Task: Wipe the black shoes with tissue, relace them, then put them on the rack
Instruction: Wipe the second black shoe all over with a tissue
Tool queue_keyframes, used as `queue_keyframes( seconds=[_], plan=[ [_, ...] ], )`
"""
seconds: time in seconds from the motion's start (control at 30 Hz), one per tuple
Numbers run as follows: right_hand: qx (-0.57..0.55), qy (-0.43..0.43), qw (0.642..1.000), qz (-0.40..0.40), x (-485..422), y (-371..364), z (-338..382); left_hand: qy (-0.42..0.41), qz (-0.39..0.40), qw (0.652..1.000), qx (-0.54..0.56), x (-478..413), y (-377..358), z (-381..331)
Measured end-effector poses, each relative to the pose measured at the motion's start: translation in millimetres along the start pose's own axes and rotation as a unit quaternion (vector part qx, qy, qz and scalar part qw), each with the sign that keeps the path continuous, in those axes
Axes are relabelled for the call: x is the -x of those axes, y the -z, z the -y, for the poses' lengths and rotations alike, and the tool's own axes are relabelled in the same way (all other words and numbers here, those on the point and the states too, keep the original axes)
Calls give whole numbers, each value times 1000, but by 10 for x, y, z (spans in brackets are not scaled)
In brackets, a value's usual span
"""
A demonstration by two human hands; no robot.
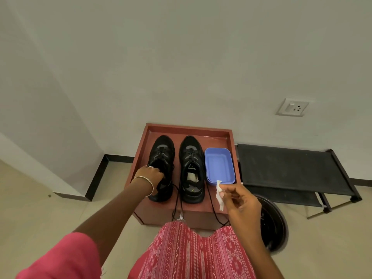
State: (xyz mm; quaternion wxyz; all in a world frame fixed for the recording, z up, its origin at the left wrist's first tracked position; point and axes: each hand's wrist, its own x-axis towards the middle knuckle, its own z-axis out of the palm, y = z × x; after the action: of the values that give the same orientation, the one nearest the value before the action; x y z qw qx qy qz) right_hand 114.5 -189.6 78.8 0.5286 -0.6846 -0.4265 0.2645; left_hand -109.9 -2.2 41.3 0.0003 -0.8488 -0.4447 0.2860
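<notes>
A: What do we count?
B: We count two shoes (162,152) (191,156), one tub (219,165), one tissue (219,195) and one rack (285,166).
A: Anything else?
B: One socket (292,107), one stand (201,215), two hands (150,176) (241,200), one bangle (149,181).

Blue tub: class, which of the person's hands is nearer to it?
Right. The right hand, pinching a tissue, is just before the near edge of the tub; the left hand grips the shoe farthest from it.

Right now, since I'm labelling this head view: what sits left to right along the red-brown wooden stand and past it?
In order: left black lace-up shoe, right black lace-up shoe, shallow blue plastic tub, black metal-framed fabric rack.
</notes>
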Motion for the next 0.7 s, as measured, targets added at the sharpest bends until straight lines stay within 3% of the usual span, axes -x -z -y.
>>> queue_keyframes(
  seconds=[0.07, 0.1, 0.13, 0.17, 0.2, 0.23, 0.27, 0.3, 0.33, 0.4, 0.47, 0.53, 0.7],
  plan=[
    [-8, -9, 1000, -4, -49, -20, -8, 28, -30, 990, 132, -36, 69, -93],
    [-15, -14, 1000, -6, -72, -29, -8, 36, -72, 969, 233, -71, 116, -161],
    [-26, -24, 999, -10, -96, -36, -8, 49, -121, 929, 346, -99, 176, -252],
    [-42, -38, 998, -15, -119, -37, -14, 80, -167, 865, 467, -130, 256, -361],
    [-61, -55, 996, -23, -145, -36, -26, 131, -181, 759, 611, -169, 358, -480],
    [-80, -74, 994, -32, -171, -31, -46, 179, -151, 616, 752, -213, 477, -586],
    [-99, -92, 990, -39, -193, -22, -59, 205, -85, 465, 857, -276, 572, -691],
    [-117, -108, 986, -44, -211, -8, -69, 213, -20, 344, 914, -335, 628, -777],
    [-132, -124, 982, -47, -224, 16, -79, 218, 23, 264, 939, -396, 637, -842],
    [-144, -145, 978, -45, -235, 94, -102, 229, 49, 162, 959, -499, 587, -945],
    [-143, -157, 976, -38, -227, 176, -116, 245, 47, 92, 964, -582, 536, -1019],
    [-138, -168, 975, -37, -224, 243, -136, 252, 39, 50, 966, -623, 552, -1112],
    [-99, -160, 981, -41, -216, 345, -102, 284, 5, 53, 957, -708, 725, -1276]
  ],
)
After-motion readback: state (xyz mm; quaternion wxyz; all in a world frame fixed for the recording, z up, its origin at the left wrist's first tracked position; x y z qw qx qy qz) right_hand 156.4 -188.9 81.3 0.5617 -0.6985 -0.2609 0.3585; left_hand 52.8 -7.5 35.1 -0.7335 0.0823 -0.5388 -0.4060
